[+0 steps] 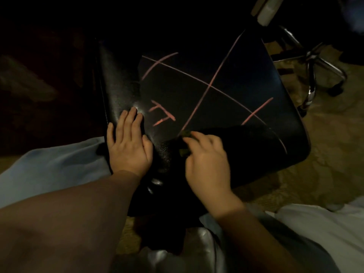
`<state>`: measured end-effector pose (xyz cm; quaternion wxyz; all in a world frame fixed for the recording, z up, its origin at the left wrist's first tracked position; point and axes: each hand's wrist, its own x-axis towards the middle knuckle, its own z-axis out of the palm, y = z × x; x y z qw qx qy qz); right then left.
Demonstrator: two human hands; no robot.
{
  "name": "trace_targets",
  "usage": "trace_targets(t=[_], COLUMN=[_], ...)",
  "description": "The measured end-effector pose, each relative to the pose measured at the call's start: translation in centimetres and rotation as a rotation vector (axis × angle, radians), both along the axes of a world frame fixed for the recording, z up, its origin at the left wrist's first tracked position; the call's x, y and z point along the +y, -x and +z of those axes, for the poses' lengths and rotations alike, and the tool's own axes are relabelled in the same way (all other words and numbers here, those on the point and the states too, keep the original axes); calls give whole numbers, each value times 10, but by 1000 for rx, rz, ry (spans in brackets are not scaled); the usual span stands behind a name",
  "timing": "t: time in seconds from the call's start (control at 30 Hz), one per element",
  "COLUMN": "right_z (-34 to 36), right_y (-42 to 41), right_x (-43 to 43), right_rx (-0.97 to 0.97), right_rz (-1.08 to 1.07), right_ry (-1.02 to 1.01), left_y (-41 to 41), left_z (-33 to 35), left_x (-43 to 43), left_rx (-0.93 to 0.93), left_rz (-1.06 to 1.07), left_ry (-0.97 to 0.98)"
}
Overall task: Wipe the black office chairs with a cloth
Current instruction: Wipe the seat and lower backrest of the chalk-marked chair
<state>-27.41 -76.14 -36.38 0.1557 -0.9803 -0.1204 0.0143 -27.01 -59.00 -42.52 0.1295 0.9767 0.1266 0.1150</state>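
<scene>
1. Head view: the left hand (129,142) lies flat, fingers straight, on the black chair seat (256,79).
2. The right hand (204,160) grips with curled fingers a dark cloth (246,141) on the seat, beside pink lines (208,85).

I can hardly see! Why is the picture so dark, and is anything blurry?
Head view: dim light, top left nearly black. Head view: glare on the chair beside the left hand. Head view: the right hand gripping the cloth looks blurred.
</scene>
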Motion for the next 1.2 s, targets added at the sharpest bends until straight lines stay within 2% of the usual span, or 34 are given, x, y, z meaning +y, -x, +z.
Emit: trace_targets(t=[0.2, 0.3, 0.43, 0.57, 0.63, 0.7, 0.8, 0.9, 1.07, 1.2], right_z=[0, 0, -8, -13, -13, -13, -11, -8, -16, -20], right_y=[5, 3, -7, -20, -22, -22, -17, 2, 48, 74], right_x=[41, 26, -28, -98, -123, -131, -117, -79, 11, 27], right_rx=[88, 71, 0, -20, -36, -61, -65, -12, -18, -40], right_rz=[236, 212, 51, -258, -430, -531, -572, -454, 50, 250], right_ry=[-53, -148, -182, -54, -52, -85, -75, -35, -81, -86], left_y=[0, 0, 2, 2, 2, 2, 2, 3, 3, 2], left_z=[-2, -1, 0, 0, 0, 0, 0, 1, 0, 1], left_x=[3, 2, 0, 1, 0, -1, -1, -1, 0, 1], left_rx=[7, 10, 7, 8, 7, 8, -1, -20, -38, -32], left_rz=[-16, -2, 4, 3, 2, 0, -2, 5, -2, -7], left_ry=[-6, 7, 13, 1, 5, 14, 24, 31, 37, 49])
